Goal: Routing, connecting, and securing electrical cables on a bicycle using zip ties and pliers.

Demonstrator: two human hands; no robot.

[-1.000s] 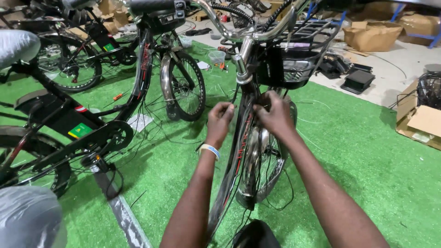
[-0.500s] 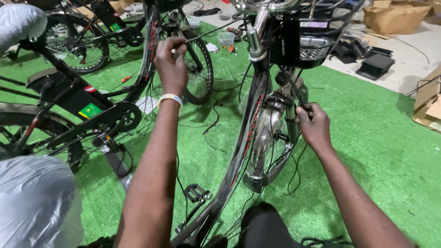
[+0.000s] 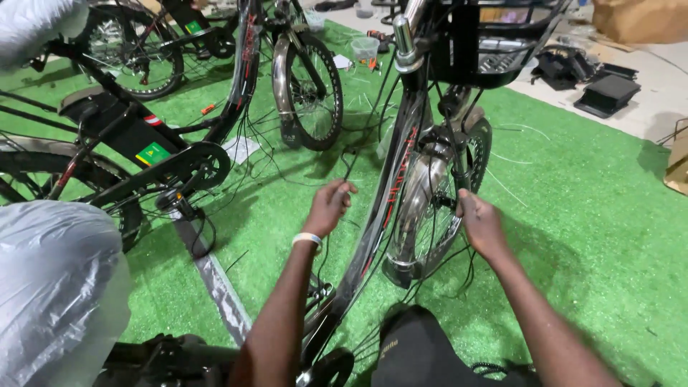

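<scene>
A black bicycle stands in front of me on green turf, its down tube (image 3: 387,193) slanting toward me and its front wheel (image 3: 437,193) with a shiny mudguard just right of it. My left hand (image 3: 330,206), with a white wristband, is left of the tube and pinches a thin black cable (image 3: 349,163) that rises toward the handlebar. My right hand (image 3: 479,222) is closed around black cables beside the front wheel and fork. A black basket (image 3: 494,43) hangs at the bicycle's front.
Another black bicycle with a battery box (image 3: 129,136) and front wheel (image 3: 308,93) stands at left. A plastic-wrapped saddle (image 3: 50,287) is at lower left. A clear cup (image 3: 365,49) and small tools lie on the turf. Black trays (image 3: 605,93) sit on the concrete at right.
My left hand has dropped from high near the handlebar down to beside the down tube, drawing the cable with it. My right hand has moved lower along the front wheel.
</scene>
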